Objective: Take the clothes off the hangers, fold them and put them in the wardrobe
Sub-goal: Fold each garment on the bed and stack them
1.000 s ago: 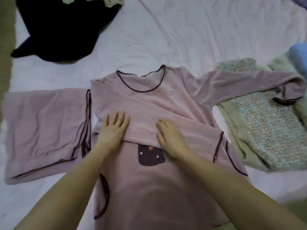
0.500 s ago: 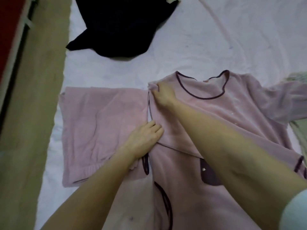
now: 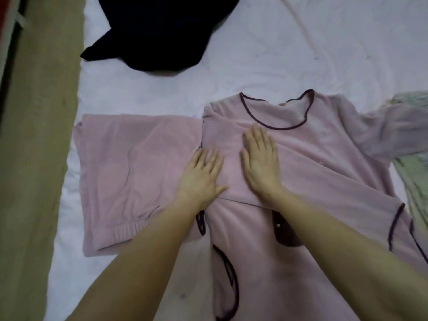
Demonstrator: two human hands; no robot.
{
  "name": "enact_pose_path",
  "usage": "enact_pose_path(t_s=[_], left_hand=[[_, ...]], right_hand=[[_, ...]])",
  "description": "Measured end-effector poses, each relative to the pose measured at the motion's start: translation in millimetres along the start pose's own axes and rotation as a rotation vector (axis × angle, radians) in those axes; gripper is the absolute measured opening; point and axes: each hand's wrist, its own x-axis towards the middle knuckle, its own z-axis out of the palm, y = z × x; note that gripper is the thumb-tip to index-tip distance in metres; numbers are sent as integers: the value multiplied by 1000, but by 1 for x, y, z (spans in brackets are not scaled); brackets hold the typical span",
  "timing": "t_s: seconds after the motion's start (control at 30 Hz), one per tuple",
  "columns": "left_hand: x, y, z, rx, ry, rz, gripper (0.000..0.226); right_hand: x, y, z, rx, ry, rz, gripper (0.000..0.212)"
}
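Observation:
A pink fleece top (image 3: 328, 172) with dark trim at the neckline lies face up on the white bedsheet (image 3: 278, 54). Its left sleeve is folded across the chest; the other sleeve stretches out to the right. My left hand (image 3: 203, 174) lies flat with straight fingers on the folded sleeve at the top's left side. My right hand (image 3: 260, 158) presses flat on the same sleeve just below the neckline. Matching pink trousers (image 3: 129, 177), folded, lie to the left of the top.
A black garment (image 3: 157, 33) lies crumpled at the far side of the bed. A green knitted piece (image 3: 414, 181) sits at the right edge under the outstretched sleeve. A tan bed edge (image 3: 39, 158) runs along the left.
My right hand has let go of the top's left shoulder and now lies flat below the neckline. My left hand has slid a little further onto the folded sleeve.

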Motion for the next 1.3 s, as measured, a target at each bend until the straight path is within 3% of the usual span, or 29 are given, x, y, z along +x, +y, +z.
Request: enact_pose_path(t_s=[0.03,0.1,0.2,0.3,0.43,0.53,0.67,0.8,0.93,1.03,1.17,1.3], left_hand=[[1,1,-1,5,-71,-55,76],[10,17,-8,-71,-52,-112,72],[29,45,-19,-155,57,-46,63],[50,84,-16,-179,5,17,64],[68,121,-7,-244,20,-128,74],[77,167,-16,-256,-22,-74,80],[98,216,-37,-264,-158,-22,89],[144,269,-82,-286,-271,38,93],[192,322,-113,-478,-156,-18,99],[213,340,-109,-484,-197,-87,103],[230,343,-109,-417,-307,-118,102],[239,341,-115,-494,-355,-130,100]], right_hand=[[-18,15,3,-70,-69,-38,56],[-47,42,1,-141,-166,-39,59],[-56,53,-6,-149,-194,-3,63],[-61,74,-13,-134,-250,52,67],[-105,141,-26,-200,-180,245,66],[-157,210,-54,-217,-174,366,65],[-177,250,-87,-183,-174,321,60],[-134,300,-131,165,22,390,52],[-75,372,-174,489,256,715,33],[-39,418,-187,889,383,1032,17],[-12,445,-184,1295,409,1153,13],[-6,440,-176,1448,400,1221,6]])
